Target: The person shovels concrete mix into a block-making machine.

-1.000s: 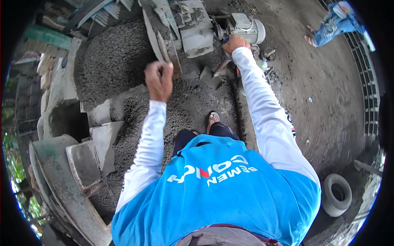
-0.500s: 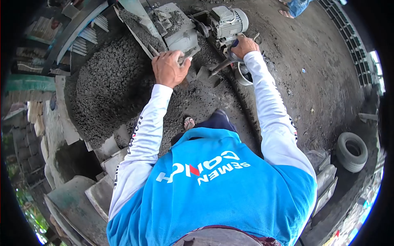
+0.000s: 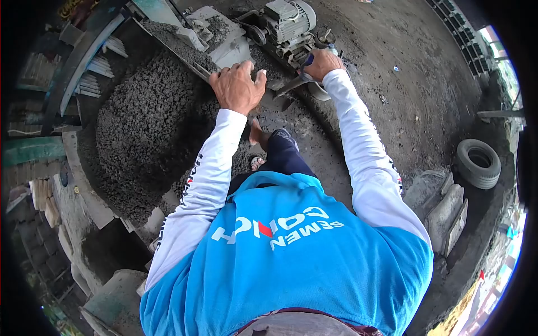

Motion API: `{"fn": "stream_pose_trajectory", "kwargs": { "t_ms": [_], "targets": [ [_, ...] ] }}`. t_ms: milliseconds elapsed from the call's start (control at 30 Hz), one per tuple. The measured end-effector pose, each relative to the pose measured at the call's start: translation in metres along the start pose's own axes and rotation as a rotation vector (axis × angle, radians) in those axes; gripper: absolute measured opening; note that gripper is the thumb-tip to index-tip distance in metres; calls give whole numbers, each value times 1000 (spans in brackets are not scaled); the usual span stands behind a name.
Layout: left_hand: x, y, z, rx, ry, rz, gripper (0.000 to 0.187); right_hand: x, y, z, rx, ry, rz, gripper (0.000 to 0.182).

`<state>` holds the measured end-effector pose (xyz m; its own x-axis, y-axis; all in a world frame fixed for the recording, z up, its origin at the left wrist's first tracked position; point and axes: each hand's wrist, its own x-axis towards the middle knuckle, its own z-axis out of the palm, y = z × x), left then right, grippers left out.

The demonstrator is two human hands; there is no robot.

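My left hand (image 3: 239, 88) rests at the end of a long board-like edge (image 3: 174, 50) beside the pile of dark, damp mix (image 3: 140, 123). Its fingers are spread and partly bent; no held object shows in it. My right hand (image 3: 323, 64) is closed round the dark handle of a shovel (image 3: 291, 87), whose shaft slants down to the left. The shovel's blade is mostly hard to make out. A motor (image 3: 290, 21) stands just beyond my right hand, and a round pale container (image 3: 319, 91) is partly hidden below it.
A tyre (image 3: 478, 163) lies at the right, near stacked slabs (image 3: 446, 215). Metal machine parts (image 3: 224, 42) stand ahead of my left hand. Green-edged boards (image 3: 33, 152) are at the left, and a dark opening (image 3: 115, 249) lies below the pile.
My view has shifted, and the motor sits farther left. My left hand has moved slightly right and my right hand slightly left. One leg now shows stepped forward. The other person's feet have left view.
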<state>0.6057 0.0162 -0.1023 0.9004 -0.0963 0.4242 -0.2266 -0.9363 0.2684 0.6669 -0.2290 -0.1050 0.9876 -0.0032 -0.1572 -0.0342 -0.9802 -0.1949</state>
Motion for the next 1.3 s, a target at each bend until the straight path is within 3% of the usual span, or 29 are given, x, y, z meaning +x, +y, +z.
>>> {"fn": "stream_pose_trajectory", "kwargs": {
  "t_ms": [333,767,1100,1167,1300],
  "targets": [
    [4,5,-16,-18,-203,-48,30,-19,17,13,33,58,36,39],
    [4,7,-9,-35,-135,-13,28,-77,87,20,58,43,171,40],
    [2,0,-4,21,-23,115,29,-163,94,50,150,36,258,36],
    [3,6,-8,66,-127,80,28,-167,89,50,169,27,294,32],
    [1,-4,7,0,-95,129,31,-179,74,38,225,109,262,28]
  ]
}}
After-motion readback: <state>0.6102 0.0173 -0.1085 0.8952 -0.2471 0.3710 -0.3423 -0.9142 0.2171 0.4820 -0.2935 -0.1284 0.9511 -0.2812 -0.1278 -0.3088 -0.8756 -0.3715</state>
